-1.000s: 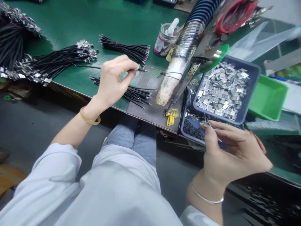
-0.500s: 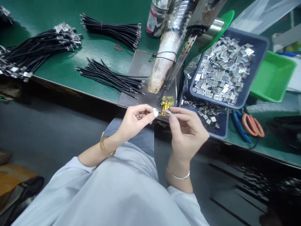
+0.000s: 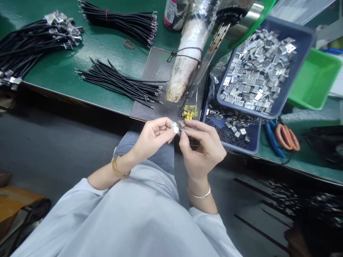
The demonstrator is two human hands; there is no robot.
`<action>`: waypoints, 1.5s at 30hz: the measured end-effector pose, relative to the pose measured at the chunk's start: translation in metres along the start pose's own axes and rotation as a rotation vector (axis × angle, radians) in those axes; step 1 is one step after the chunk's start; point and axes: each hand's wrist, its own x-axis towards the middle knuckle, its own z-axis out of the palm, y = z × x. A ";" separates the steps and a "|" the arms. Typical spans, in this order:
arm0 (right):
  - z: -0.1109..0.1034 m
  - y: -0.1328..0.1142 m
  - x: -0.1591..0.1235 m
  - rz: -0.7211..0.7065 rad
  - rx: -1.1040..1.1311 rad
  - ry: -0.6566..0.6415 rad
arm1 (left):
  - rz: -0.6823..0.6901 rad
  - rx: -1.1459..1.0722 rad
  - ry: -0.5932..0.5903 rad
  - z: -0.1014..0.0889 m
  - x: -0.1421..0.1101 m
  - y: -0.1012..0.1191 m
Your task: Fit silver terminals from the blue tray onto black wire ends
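My left hand (image 3: 154,138) is closed in a pinch, with something white (image 3: 175,127) at its thumb and fingertips; whether this is a finger covering or a held part I cannot make out. Close against it, my right hand (image 3: 202,144) pinches a small shiny metal piece (image 3: 181,125) between thumb and fingers. The fingertips of both hands almost meet in front of the bench edge. Just beyond them lies a yellow clip-like tool (image 3: 189,113) on a dark plate (image 3: 146,109). Fingers hide most of what is held.
Loose black cables (image 3: 120,84) lie left of a wrapped nozzle (image 3: 182,71), with a banded cable bundle (image 3: 120,23) behind. To the right are a blue tray (image 3: 297,71) of metal shells, a lower tray (image 3: 254,142), a green bin (image 3: 316,78) and orange-handled scissors (image 3: 288,137).
My right hand has moved left, bringing its metal piece up to the left fingertips. The left hand has barely moved. The view has shifted slightly.
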 end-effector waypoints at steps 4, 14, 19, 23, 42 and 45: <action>-0.001 0.002 0.000 -0.020 -0.039 0.100 | 0.019 0.032 0.048 -0.004 0.002 -0.001; 0.004 0.008 -0.003 -0.097 0.003 0.081 | 0.101 0.197 0.110 -0.007 0.009 -0.003; 0.008 0.016 0.001 0.031 0.091 0.039 | 0.127 0.254 0.109 -0.008 0.013 0.000; 0.008 0.019 0.006 -0.182 -0.100 0.010 | 0.169 0.273 0.141 -0.007 0.018 0.000; 0.011 0.022 0.014 -0.337 -0.199 0.032 | 0.191 0.294 0.183 -0.001 0.025 0.007; 0.010 0.024 0.012 -0.356 -0.205 0.028 | 0.185 0.304 0.177 -0.003 0.024 0.005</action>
